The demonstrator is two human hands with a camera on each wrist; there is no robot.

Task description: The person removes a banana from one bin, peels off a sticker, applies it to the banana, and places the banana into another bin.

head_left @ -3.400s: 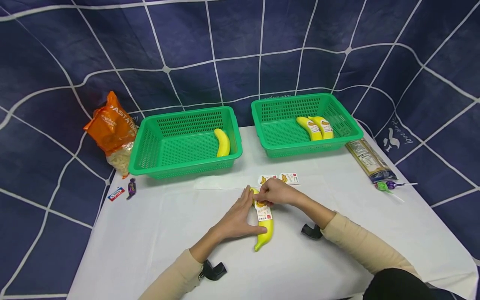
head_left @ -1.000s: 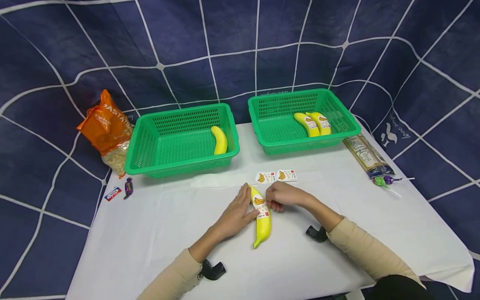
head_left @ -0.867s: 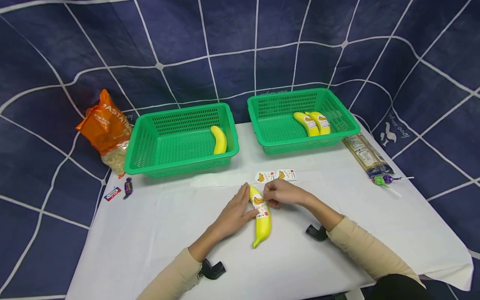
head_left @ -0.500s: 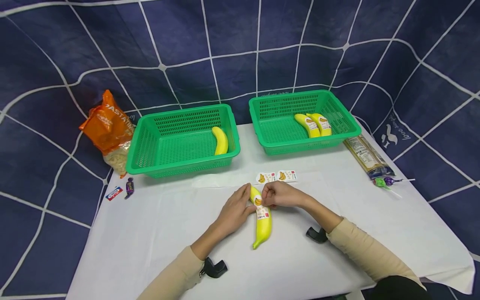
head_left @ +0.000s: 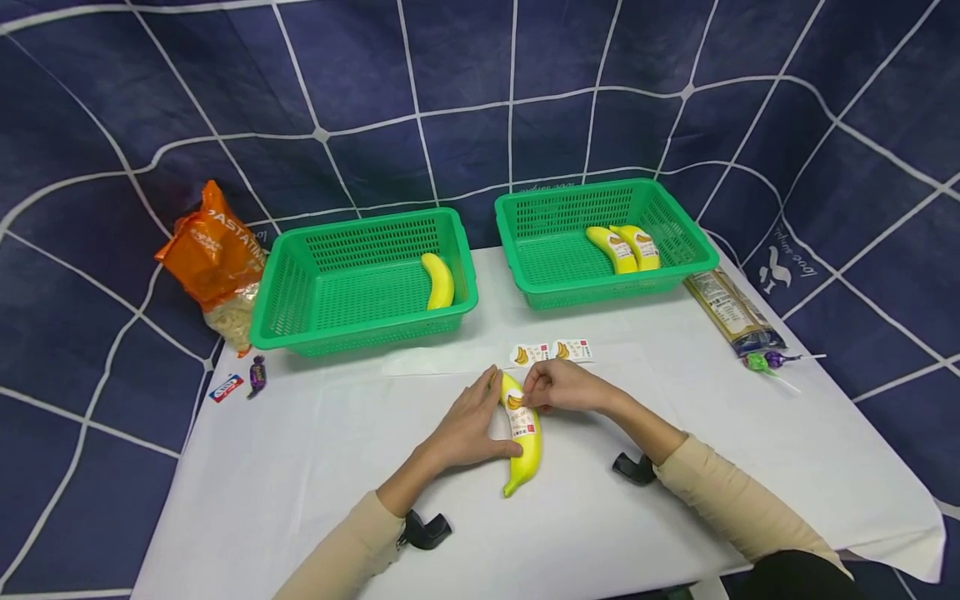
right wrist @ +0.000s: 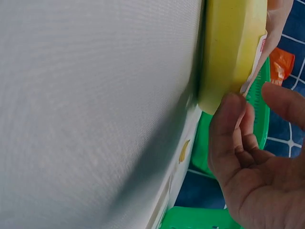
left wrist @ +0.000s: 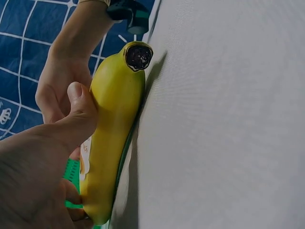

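Observation:
A yellow banana [head_left: 522,433] lies on the white table [head_left: 300,467], a white label sticker [head_left: 522,415] wrapped round its middle. My left hand [head_left: 497,413] holds it from the left, fingers along its upper end and thumb pressed on its side. In the left wrist view the thumb [left wrist: 80,105] lies over the banana [left wrist: 114,129]. My right hand [head_left: 531,393] pinches the sticker's upper edge with curled fingers. The right wrist view shows the right hand [right wrist: 255,107] at the loose sticker edge [right wrist: 255,67] on the banana [right wrist: 233,47].
Behind stand two green baskets: the left one [head_left: 367,331] holds a plain banana [head_left: 438,282], the right one [head_left: 622,288] two labelled bananas [head_left: 626,248]. A strip with two stickers [head_left: 551,352] lies just beyond my hands. Pasta bag [head_left: 213,250], candies [head_left: 240,379], spaghetti packet [head_left: 731,312], lollipops [head_left: 772,360].
My right hand drew back from the label, then returned to its upper edge. My left thumb slid lower along the banana. The banana has hardly shifted.

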